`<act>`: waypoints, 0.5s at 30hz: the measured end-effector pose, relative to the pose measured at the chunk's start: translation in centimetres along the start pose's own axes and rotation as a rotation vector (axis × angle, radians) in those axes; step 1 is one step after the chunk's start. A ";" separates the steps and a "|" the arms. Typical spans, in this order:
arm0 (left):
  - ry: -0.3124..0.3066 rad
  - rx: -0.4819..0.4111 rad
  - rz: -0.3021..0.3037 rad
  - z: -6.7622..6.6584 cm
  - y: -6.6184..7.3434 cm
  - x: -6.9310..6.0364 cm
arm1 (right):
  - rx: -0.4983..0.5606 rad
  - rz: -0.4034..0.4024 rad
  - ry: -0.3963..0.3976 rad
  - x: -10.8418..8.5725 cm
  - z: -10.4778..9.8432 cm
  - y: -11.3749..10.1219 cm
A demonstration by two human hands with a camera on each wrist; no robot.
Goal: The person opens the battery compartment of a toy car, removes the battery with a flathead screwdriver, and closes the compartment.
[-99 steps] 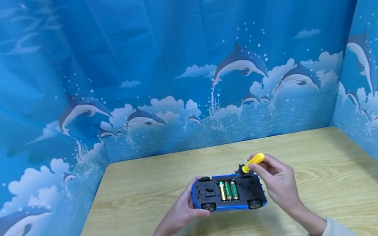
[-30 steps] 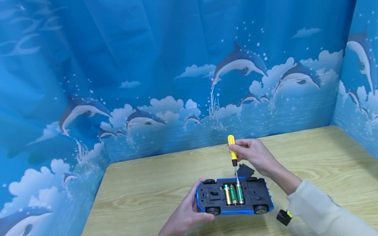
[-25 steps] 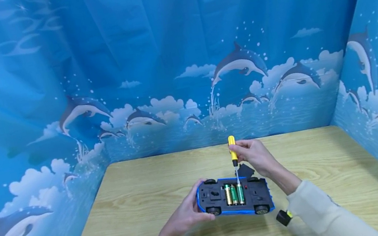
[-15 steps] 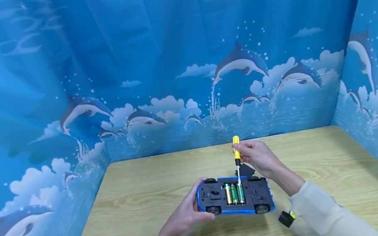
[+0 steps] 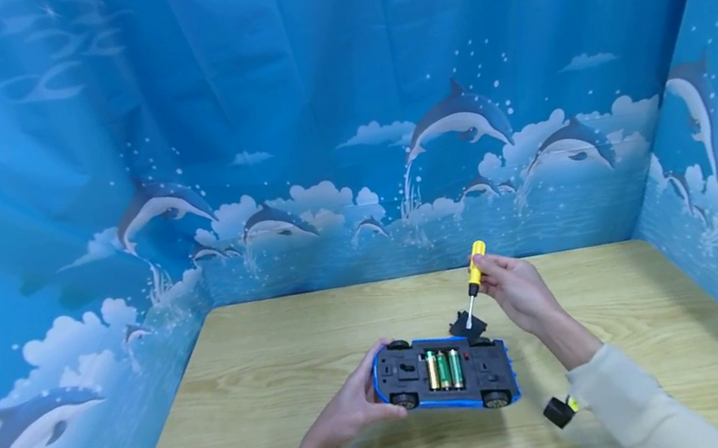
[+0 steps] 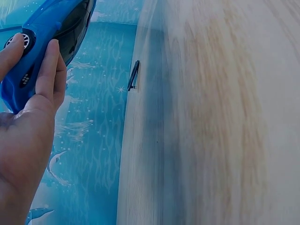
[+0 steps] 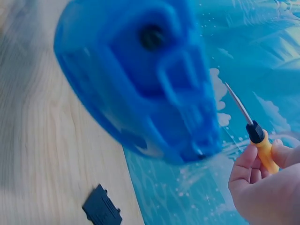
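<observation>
A blue toy car (image 5: pixel 492 365) is held belly up in the head view, its open battery compartment facing me. Three green and gold batteries (image 5: pixel 443 369) lie side by side in it. My left hand (image 5: pixel 352 409) grips the car's left end, thumb by a wheel; in the left wrist view the fingers (image 6: pixel 47 70) lie along its side. My right hand (image 5: pixel 518 292) pinches the yellow handle of a screwdriver (image 5: pixel 477 271). Its shaft points down, and the right wrist view shows the tip in the air, apart from the car.
Behind the car a black battery cover (image 5: pixel 463 324) lies on the wooden table (image 5: pixel 265 345); the right wrist view shows this cover (image 7: pixel 102 207) near the table edge. A small black block (image 5: pixel 559 411) is at the right sleeve. Dolphin-print curtains (image 5: pixel 288 148) surround the table.
The right hand has drawn the screwdriver up and to the right, its tip away from the rightmost battery's end. The left hand and car have barely moved since one second ago.
</observation>
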State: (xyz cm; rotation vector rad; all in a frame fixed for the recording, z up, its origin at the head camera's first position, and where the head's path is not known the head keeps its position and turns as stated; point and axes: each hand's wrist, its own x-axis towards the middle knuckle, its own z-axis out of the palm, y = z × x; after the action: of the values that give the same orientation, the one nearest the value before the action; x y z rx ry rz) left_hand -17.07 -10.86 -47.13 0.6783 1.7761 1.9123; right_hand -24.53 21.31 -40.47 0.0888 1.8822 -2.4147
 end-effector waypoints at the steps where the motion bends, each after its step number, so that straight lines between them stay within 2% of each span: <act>1: -0.002 0.001 0.002 0.0 0.0 0.0 | 0.007 -0.001 0.006 0.0 -0.3 -0.1; 9: 0.001 -0.027 0.002 -0.3 0.1 -0.1 | 0.075 -0.034 0.028 -0.8 -2.8 -1.0; 15: 0.002 -0.025 0.017 -0.7 0.1 -0.1 | 0.056 -0.041 0.037 -1.6 -4.4 -1.3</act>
State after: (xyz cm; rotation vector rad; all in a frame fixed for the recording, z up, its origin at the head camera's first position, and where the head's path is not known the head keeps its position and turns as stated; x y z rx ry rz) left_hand -17.38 -11.47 -47.04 0.6846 1.7504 1.9434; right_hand -23.10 25.97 -40.19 0.1002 1.8492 -2.5105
